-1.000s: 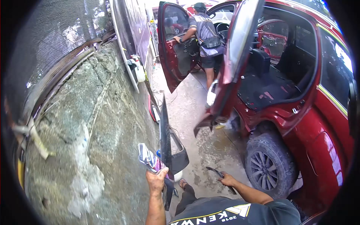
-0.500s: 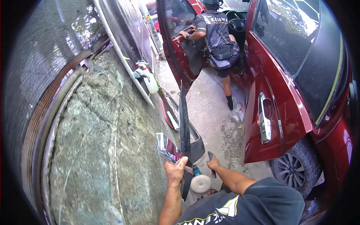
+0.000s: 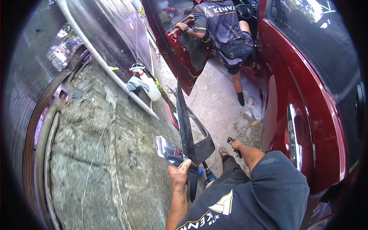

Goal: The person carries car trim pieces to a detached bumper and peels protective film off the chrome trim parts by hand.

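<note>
My left hand is closed around a glossy piece that looks like a tail light, clear at its far end and dark towards my fingers. Right beside it stands a long black trim panel; whether my fingers also touch this panel I cannot tell. Lower on the right, my right hand is wrapped round a short dark object that sticks out at both ends of the fist; its kind is unclear. A teal power tool lies on the ground between my hands, partly covered by my shirt.
A red car with open doors lines the right side. Another person leans in at the front door. A rough concrete ledge and a pale pipe run along the left. A spray bottle hangs by the pipe.
My view has shifted, and the red car door looks closer. My right hand has moved forward and right with the dark object. The power tool's white pad is now mostly hidden.
</note>
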Action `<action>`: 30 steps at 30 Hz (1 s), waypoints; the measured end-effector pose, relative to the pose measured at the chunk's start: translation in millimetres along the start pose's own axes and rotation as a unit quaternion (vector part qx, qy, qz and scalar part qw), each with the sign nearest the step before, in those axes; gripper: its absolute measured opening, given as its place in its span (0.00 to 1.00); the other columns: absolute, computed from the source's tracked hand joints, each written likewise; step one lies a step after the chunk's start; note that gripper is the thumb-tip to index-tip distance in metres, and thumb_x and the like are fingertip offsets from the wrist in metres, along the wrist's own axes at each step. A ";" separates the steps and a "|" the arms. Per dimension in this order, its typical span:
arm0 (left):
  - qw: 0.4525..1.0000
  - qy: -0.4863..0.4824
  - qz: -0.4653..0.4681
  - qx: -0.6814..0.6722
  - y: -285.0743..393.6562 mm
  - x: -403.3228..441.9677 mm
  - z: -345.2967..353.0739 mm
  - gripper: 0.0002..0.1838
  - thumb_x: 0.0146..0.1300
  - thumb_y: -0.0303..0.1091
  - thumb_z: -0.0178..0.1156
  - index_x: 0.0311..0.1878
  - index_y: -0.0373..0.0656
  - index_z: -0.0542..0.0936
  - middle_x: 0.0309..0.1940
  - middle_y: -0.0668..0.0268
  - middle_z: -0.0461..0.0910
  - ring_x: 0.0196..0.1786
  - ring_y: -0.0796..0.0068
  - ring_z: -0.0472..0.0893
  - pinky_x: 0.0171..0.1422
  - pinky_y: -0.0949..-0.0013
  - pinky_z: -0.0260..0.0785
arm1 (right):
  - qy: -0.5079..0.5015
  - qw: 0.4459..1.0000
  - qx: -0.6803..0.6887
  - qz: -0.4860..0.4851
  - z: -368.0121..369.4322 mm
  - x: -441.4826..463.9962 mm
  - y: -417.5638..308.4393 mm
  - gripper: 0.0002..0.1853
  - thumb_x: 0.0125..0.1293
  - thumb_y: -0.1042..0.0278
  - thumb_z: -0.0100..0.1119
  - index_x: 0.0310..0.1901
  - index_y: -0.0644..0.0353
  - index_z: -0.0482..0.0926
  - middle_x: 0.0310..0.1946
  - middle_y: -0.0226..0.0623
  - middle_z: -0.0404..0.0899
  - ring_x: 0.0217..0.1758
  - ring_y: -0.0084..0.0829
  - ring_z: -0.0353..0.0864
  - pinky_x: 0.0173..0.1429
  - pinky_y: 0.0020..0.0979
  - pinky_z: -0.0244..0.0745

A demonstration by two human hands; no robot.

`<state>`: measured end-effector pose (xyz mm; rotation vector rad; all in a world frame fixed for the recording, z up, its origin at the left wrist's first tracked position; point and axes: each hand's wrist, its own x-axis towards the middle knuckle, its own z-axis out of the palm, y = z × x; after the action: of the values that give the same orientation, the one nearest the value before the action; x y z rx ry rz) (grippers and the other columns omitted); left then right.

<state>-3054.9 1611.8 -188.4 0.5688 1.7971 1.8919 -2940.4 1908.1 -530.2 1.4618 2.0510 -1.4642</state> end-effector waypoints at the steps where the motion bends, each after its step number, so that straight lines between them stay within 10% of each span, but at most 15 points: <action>1: 1.000 0.018 0.007 -0.004 -6.4 16.8 2.4 0.08 0.55 0.18 0.66 0.36 0.33 0.78 0.31 0.65 0.80 0.32 0.77 0.80 0.39 0.71 0.76 | -0.016 0.999 0.028 0.008 -11.6 15.7 -1.4 0.25 0.65 0.63 0.53 0.61 0.67 0.66 0.40 0.55 0.81 0.27 0.41 0.86 0.32 0.40 0.83; 15: 0.982 0.075 -0.094 0.149 -29.2 246.7 43.8 0.15 0.47 0.23 0.73 0.38 0.35 0.79 0.31 0.70 0.79 0.33 0.80 0.78 0.40 0.73 0.74 | -0.244 0.896 0.368 0.037 -156.7 150.2 -122.5 0.15 0.74 0.65 0.45 0.57 0.55 0.76 0.36 0.36 0.81 0.28 0.31 0.81 0.29 0.36 0.81; 19: 0.983 0.090 -0.075 0.139 -46.1 284.9 36.6 0.15 0.47 0.23 0.74 0.38 0.35 0.79 0.31 0.69 0.80 0.32 0.79 0.79 0.40 0.73 0.74 | -0.248 0.949 0.195 -0.025 -190.8 158.1 -167.6 0.17 0.72 0.57 0.49 0.57 0.53 0.72 0.43 0.42 0.80 0.37 0.38 0.85 0.39 0.44 0.83; 25: 0.983 0.117 -0.077 0.122 -56.8 331.5 34.0 0.13 0.46 0.23 0.74 0.34 0.34 0.80 0.30 0.68 0.80 0.31 0.78 0.79 0.37 0.73 0.75 | -0.397 0.867 0.301 0.010 -233.0 151.4 -240.1 0.18 0.70 0.59 0.51 0.54 0.62 0.67 0.43 0.58 0.80 0.45 0.45 0.86 0.44 0.44 0.83; 30: 0.983 0.087 -0.085 0.135 -46.7 355.8 23.2 0.12 0.47 0.24 0.74 0.33 0.33 0.82 0.29 0.67 0.82 0.31 0.78 0.80 0.37 0.73 0.75 | -0.277 0.940 -0.055 -0.190 -251.2 128.0 -298.1 0.29 0.59 0.53 0.65 0.52 0.68 0.68 0.36 0.54 0.83 0.40 0.47 0.86 0.44 0.44 0.81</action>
<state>-3325.4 1842.9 -240.7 0.3330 2.1600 1.6389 -3158.2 2185.5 -320.5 0.5246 2.0542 -1.6235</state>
